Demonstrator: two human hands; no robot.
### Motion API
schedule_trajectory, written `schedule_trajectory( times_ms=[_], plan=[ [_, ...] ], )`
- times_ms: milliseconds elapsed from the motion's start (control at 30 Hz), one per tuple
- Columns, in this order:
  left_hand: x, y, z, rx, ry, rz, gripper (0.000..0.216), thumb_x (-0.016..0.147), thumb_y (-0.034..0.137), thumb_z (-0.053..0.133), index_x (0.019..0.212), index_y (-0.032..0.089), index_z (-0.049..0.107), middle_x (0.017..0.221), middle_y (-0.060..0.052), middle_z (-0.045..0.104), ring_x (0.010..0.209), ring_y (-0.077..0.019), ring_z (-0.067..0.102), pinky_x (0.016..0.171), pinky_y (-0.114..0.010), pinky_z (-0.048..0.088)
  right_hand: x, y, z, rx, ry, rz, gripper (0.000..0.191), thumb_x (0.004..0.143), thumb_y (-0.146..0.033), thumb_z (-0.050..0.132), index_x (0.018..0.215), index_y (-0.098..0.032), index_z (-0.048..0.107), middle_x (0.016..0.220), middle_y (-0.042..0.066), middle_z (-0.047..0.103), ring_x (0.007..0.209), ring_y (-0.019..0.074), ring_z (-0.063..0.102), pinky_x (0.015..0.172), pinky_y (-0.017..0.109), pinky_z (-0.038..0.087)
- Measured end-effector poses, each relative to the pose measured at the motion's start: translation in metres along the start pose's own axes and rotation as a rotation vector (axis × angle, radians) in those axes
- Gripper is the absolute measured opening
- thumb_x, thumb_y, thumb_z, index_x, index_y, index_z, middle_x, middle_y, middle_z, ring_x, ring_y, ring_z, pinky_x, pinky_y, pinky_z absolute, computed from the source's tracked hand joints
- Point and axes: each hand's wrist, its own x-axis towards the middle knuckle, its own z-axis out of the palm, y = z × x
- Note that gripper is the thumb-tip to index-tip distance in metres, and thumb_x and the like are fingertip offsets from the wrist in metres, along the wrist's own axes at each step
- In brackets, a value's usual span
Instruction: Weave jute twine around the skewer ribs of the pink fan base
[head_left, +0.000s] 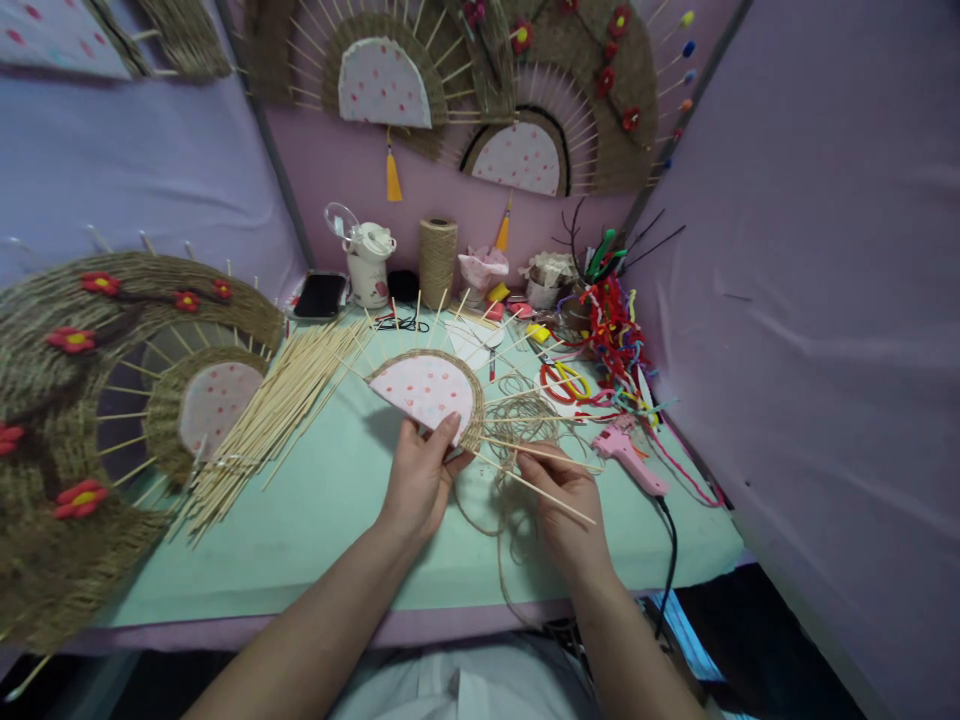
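Observation:
A half-round fan (429, 390) with a white, pink-spotted centre and a woven twine rim is held up over the table, thin wooden sticks radiating from its curved edge. My left hand (421, 470) grips its lower right corner, thumb on the front face and fingers behind. To the right, my right hand (562, 495) is closed in a pinch among the lowest sticks, apparently on a strand of twine; the fingertips are partly hidden. Loose twine (517, 415) lies tangled behind that hand, and a strand trails down past the table edge.
A pile of wooden sticks (277, 415) and a large flowered fan (82, 400) are at left. Scissors (559, 383) and a pink glue gun (628, 455) with a black cord lie at right. Along the back stand a phone (320, 296), a twine spool (437, 262) and craft supplies.

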Motion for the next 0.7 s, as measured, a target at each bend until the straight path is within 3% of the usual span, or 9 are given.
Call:
schedule_trajectory(
  times_ms=[200,700],
  plan=[
    [-0.0004,-0.0004,0.0007,-0.002,0.0,-0.005,0.037,0.071,0.023,0.076,0.1,0.021,0.053,0.102,-0.002,0.063,0.076,-0.0099,0.062,0.062,-0.021,0.056,-0.0001,-0.0021,0.002,-0.076,0.031,-0.102,0.007,0.077,-0.027,0.068,0.08,-0.022,0.072,0.082,0.002,0.061,0.08,0.0175,0.056,0.075,0.032,0.043],
    [0.0007,-0.0036,0.0003,-0.018,0.028,-0.013,0.037,0.069,0.024,0.077,0.098,0.021,0.055,0.1,-0.001,0.065,0.076,-0.0104,0.063,0.063,-0.022,0.056,-0.0032,-0.001,0.007,-0.058,0.064,-0.134,0.009,0.078,-0.024,0.067,0.083,-0.026,0.074,0.085,0.003,0.06,0.084,0.0179,0.055,0.077,0.031,0.042]
  ],
)
